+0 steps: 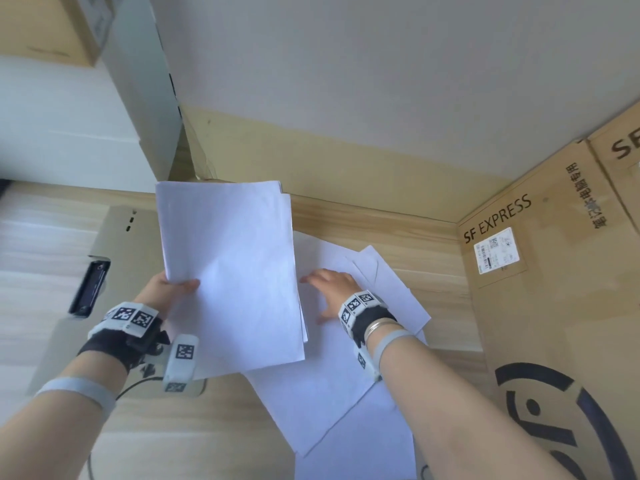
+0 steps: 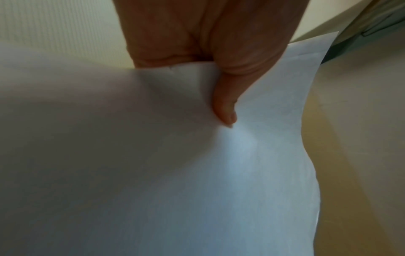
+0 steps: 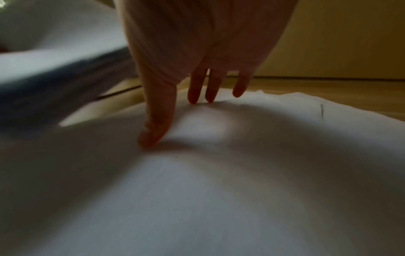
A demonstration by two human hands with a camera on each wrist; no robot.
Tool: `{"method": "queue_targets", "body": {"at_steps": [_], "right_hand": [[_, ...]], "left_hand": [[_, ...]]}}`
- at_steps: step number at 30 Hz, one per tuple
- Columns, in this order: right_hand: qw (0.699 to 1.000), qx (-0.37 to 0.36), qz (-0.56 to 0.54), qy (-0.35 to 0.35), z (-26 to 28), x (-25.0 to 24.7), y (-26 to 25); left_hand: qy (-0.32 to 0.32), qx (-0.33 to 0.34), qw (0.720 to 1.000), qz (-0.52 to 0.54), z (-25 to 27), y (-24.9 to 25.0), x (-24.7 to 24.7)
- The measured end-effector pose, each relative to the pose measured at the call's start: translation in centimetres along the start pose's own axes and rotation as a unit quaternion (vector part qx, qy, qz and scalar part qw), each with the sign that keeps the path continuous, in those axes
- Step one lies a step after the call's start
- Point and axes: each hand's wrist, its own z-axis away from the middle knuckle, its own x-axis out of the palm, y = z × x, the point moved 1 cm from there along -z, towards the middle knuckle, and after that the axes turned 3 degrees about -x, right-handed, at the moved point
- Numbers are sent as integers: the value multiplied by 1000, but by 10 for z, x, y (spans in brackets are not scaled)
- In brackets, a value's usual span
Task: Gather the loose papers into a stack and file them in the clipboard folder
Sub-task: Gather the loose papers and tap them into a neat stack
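Note:
My left hand [image 1: 175, 289] grips a stack of white papers [image 1: 232, 271] by its lower left edge and holds it raised over the table, thumb [image 2: 225, 107] on top of the stack [image 2: 219, 181]. More loose white sheets [image 1: 343, 393] lie fanned out on the wooden table to the right. My right hand [image 1: 327, 292] rests on them with straight, spread fingers [image 3: 197, 93] touching the top sheet [image 3: 219, 190]. The beige clipboard folder [image 1: 117, 230] lies on the table at the left, partly under the raised stack, its black clip [image 1: 88, 289] beside my left wrist.
A tall cardboard box [image 1: 554, 306] printed SF EXPRESS stands at the right edge of the table, close to the loose sheets. A white cabinet [image 1: 86, 126] rises at the back left. The wall [image 1: 346, 81] runs along the table's far edge.

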Motion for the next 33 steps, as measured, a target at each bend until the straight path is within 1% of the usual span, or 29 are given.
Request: {"method": "queue_targets", "body": {"at_steps": [3,7,9,14,17,21,23,26,29,31,33], "right_hand": [[996,-5,94,-9,-5,2,-1],[991,10,132,-32,-8,-4,1],[991,17,131,-38,-9,-6,2],[989,14,145,-19,-5,-5,5],[993,20,117,-8,-2,-7,7],[995,83,52,-35,12,-16,14],[994,95,44,-26,20,-21,23],[989,148,1,10,35,-34,44],[967,226,-87,83,59,-51,70],[934,262,-183,159,76,-61,87],[889,293,-265,231,91,-69,102]], "left_hand": [[-8,2,1000,24,-1,-2,-1],[-14,4,999,47,-4,-7,1],[-19,4,998,55,-5,-9,3],[-42,8,996,74,-4,-5,11],[-49,9,996,75,-4,-4,12],[-62,1,995,75,-3,-3,15],[-65,-2,995,78,-3,-2,16],[-66,-7,995,81,-3,-3,18],[-69,-12,995,74,-1,-5,21],[-67,-16,995,67,0,-6,23],[-59,-24,996,55,-1,-8,25]]}}
